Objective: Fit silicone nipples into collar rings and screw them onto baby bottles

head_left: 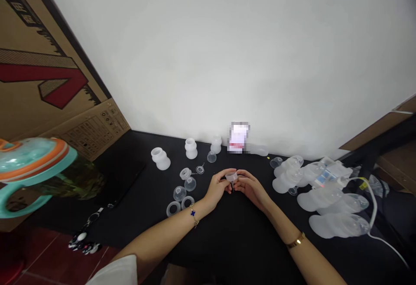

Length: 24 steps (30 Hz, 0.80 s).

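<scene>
Between my left hand (215,188) and my right hand (252,188) is a small translucent plastic funnel-shaped piece (231,176), its wide round rim upward. The fingers of both hands are closed round it from either side, just above the black table (234,237). To the left of my left hand lie a white ring cap (185,173), a small lid with a thin stem (200,169), clear domes (180,193) and translucent rings (173,208). Farther back stand white wavy plastic bottles (160,159), and a clear dome (212,157) rests near the rear one.
A lit, blurred phone (238,137) leans on the white wall (234,50). Several capped bottles (325,198) lie at the right, with a white cable (374,198) beside them. A teal-handled jug (35,172) and a cardboard box (39,59) occupy the left.
</scene>
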Available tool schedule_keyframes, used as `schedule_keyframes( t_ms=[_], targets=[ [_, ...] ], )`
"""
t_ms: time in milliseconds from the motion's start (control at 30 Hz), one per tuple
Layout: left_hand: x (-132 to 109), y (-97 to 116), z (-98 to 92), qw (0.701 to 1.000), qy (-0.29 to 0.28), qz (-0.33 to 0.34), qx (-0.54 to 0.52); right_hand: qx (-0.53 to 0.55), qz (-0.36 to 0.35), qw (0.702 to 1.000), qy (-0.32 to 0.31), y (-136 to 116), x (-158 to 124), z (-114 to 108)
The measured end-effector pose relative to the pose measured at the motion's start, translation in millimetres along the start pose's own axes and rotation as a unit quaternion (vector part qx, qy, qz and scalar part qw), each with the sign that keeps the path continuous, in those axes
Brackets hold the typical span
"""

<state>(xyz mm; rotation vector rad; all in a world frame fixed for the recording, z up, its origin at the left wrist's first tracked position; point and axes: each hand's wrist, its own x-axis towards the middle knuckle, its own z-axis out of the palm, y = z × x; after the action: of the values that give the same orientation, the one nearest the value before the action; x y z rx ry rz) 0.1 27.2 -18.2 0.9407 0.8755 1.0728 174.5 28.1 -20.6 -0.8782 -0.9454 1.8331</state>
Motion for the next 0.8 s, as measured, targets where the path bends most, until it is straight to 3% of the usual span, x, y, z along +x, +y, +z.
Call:
schedule_keyframes(
  t_ms=[300,800],
  targets=[
    [-0.6,1.2,-0.7,0.999,0.005,-0.030,-0.033,0.005,0.000,1.000,0.015,0.1,1.2,2.5],
    [-3.8,5.0,1.7,1.000,0.010,-0.010,-0.006,0.001,0.000,0.999,0.037,2.7,2.3,1.1]
  ],
)
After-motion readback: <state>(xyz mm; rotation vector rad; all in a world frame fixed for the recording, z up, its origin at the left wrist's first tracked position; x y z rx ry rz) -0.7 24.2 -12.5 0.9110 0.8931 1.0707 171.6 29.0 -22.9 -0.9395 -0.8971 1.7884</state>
